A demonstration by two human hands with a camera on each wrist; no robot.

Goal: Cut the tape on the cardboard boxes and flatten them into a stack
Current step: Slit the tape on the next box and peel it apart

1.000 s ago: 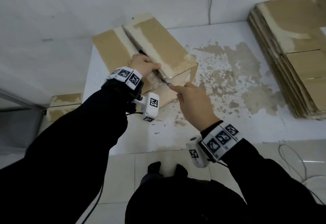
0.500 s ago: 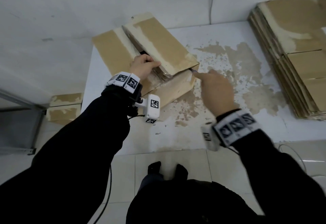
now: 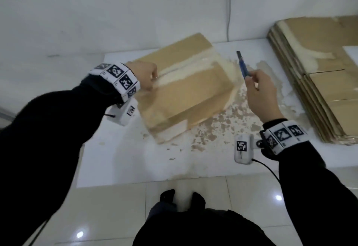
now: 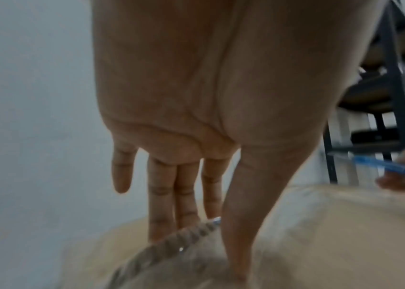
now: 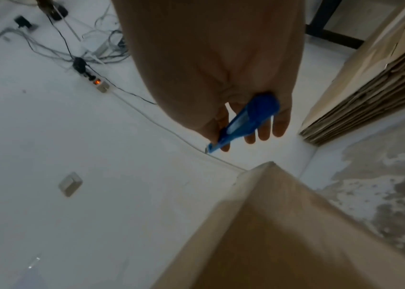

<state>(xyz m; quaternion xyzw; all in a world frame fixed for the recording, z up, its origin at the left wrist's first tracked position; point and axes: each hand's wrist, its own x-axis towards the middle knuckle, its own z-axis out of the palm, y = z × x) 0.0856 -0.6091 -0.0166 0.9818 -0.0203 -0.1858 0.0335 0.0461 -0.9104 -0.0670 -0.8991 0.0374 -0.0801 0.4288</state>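
A brown cardboard box (image 3: 184, 94) lies on the white table (image 3: 135, 158), a pale taped seam running along its top. My left hand (image 3: 153, 83) is at the box's left end; thumb and fingers pinch the corrugated edge of a flap (image 4: 196, 234) at the seam. To the right of the box, clear of it, my right hand (image 3: 251, 79) grips a blue utility knife (image 3: 243, 66) with its blade pointing up and away. In the right wrist view the knife (image 5: 248, 121) lies across my fingers above a corner of the box (image 5: 283, 234).
A stack of flattened cardboard (image 3: 319, 91) fills the table's right side against the wall. The tabletop has worn brown patches (image 3: 222, 125). A power strip (image 5: 101, 85) and cables lie beyond. A dark metal rack (image 4: 394, 97) stands nearby. My feet (image 3: 182, 197) are at the table's front edge.
My right hand drew the knife along the box's front edge, then lifted it off to the right, blade up. The box has turned under my left hand, which stays at the seam.
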